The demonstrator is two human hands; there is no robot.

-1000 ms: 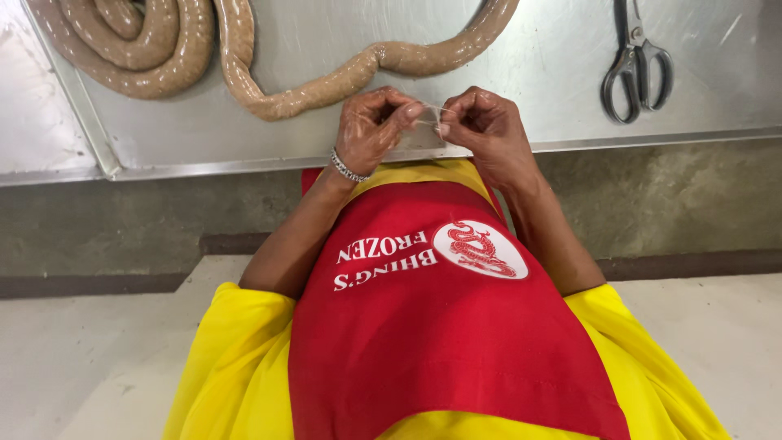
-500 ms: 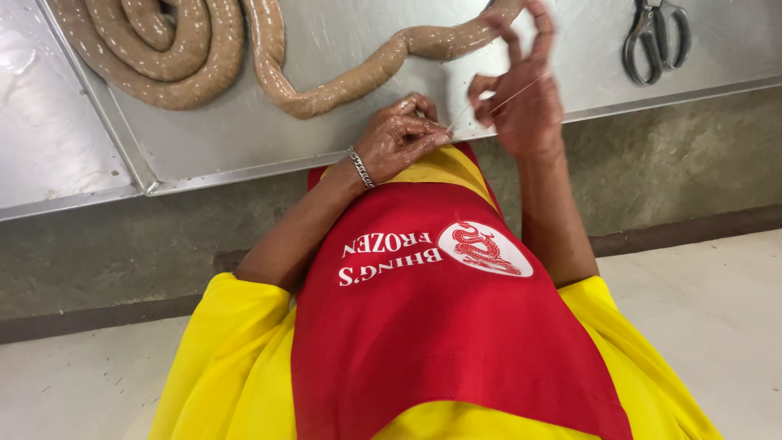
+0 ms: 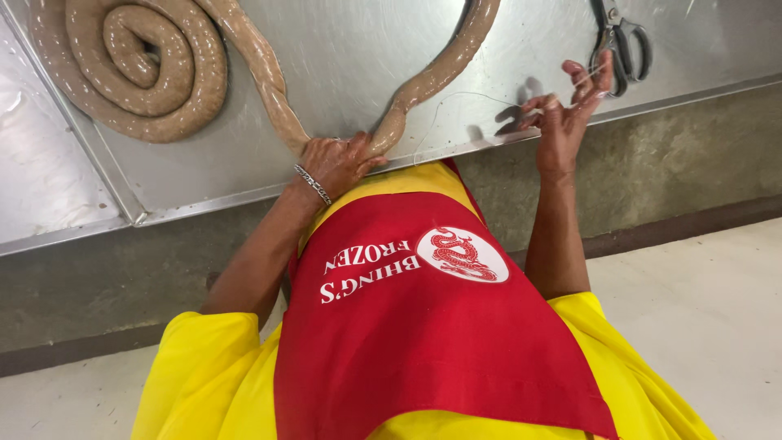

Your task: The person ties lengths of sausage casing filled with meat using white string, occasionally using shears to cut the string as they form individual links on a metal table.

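At the steel table's (image 3: 244,175) near edge, the left hand (image 3: 334,163) clamps the sausage rope (image 3: 269,90) at its bend. The right hand (image 3: 562,118), fingers pinched, draws thin string (image 3: 456,102) taut; overpulling could probably split the casing.

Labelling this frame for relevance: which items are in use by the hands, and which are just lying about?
In use:
- left hand gripping the bend of the long sausage
- right hand pulling a thin string taut
- steel table under the sausage

Lying about:
- scissors, untouched
- coiled end of the sausage
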